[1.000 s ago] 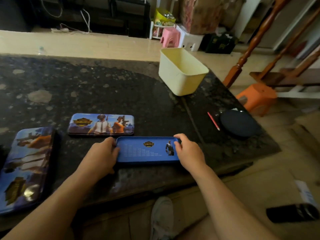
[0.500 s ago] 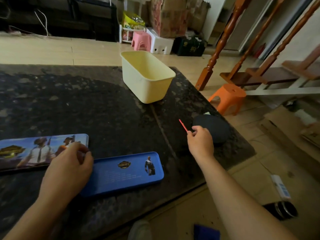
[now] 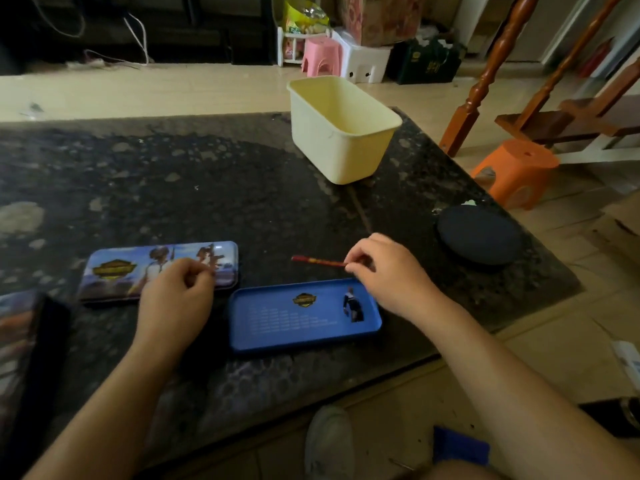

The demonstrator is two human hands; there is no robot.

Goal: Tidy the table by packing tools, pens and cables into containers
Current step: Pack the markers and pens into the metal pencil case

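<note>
A thin red pen (image 3: 317, 260) is pinched at its right end by my right hand (image 3: 388, 271), just above the far edge of an open blue pencil tin (image 3: 304, 315) near the table's front. My left hand (image 3: 176, 296) hovers with loosely curled fingers and nothing in it, over the near edge of a printed pencil tin lid (image 3: 159, 268) to the left. A cream plastic tub (image 3: 341, 128) stands open at the far side of the dark stone table (image 3: 173, 188).
A round black pouch (image 3: 479, 235) lies near the table's right edge. Another printed tin (image 3: 20, 327) sits at the far left front. An orange stool (image 3: 516, 171), wooden banister posts and a shoe on the floor lie beyond the table's edges.
My right hand reached out to the red pen near the black pouch, pinched it and carried it back left to the blue tin. My left hand left the tin's end.
</note>
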